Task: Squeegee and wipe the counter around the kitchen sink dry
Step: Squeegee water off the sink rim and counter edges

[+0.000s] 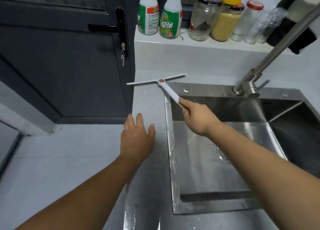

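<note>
**Squeegee [168, 91] at the counter's [149, 105] far end**

Gripping its white handle is the right hand [197, 117]; the left hand [136, 139] lies open, fingers relaxed, over the counter alongside. The blade sits beyond both hands. Best, I judge: keep it flat and draw water steadily into the sink [225, 108].

Home kitchen: steel sink [225, 203], faucet [270, 56], jars [225, 21].

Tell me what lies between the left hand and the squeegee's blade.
Only bare grey counter, seen in the head view, separates the left hand from the squeegee.
</note>
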### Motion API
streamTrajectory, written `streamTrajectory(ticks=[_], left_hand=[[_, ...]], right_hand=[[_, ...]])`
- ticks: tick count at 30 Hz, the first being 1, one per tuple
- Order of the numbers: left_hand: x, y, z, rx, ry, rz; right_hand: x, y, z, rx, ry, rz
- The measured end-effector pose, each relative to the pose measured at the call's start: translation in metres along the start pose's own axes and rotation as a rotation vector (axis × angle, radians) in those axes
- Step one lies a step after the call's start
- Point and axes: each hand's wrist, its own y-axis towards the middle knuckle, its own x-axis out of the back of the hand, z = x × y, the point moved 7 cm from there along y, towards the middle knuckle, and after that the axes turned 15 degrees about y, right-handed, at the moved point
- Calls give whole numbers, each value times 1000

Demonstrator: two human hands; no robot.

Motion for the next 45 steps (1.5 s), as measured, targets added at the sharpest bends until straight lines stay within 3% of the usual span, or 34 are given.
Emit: streamTrajectory(ticks=[8,13,16,20,27,34,45], left_hand=[[4,-1,4,18,-179,-49],[11,-14,9,63,-303,-113],[2,-29,10,74,-218,-32],[0,-49,3,25,-59,-13],[-1,-58,3,28,-70,-29],[7,-68,4,64,-175,-56],[-5,-128,8,119,-4,55]], right_hand=[[18,-82,-40,1,-55,6],[38,-134,-57,-99,-18,28],[51,-135,-49,-108,15,12],[38,-78,-3,52,39,-47],[-16,21,22,35,-71,147],[4,-38,-22,44,-37,138],[54,-138,-58,23,-129,229]])
